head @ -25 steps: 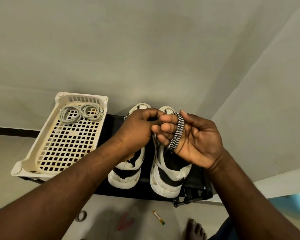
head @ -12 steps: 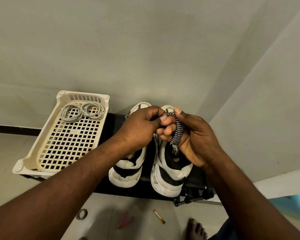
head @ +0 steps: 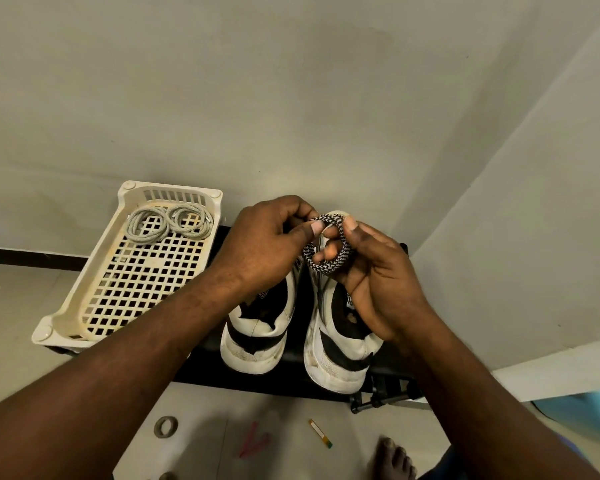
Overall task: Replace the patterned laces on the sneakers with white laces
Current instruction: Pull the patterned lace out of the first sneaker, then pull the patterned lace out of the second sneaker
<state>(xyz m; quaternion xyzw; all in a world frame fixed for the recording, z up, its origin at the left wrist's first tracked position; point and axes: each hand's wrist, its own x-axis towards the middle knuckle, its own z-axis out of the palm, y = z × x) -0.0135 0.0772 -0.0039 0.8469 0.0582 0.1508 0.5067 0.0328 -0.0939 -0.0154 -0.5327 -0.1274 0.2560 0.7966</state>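
**The patterned lace (head: 326,268) is coiled; white laces (head: 168,223) lie leftward**

At frame centre the left hand (head: 260,244) pinches the braided black-and-white ring, which is wound round the curled fingers of the right hand (head: 378,275), just above the sneakers (head: 253,355). The white laces, two corded coils, lie at the far end of the plastic lattice tray (head: 61,325). The left hand is nearer them.

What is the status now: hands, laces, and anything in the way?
Left hand and right hand both grip the patterned lace, coiled, above the sneakers. White laces lie in the basket, untouched. Path to basket looks free.
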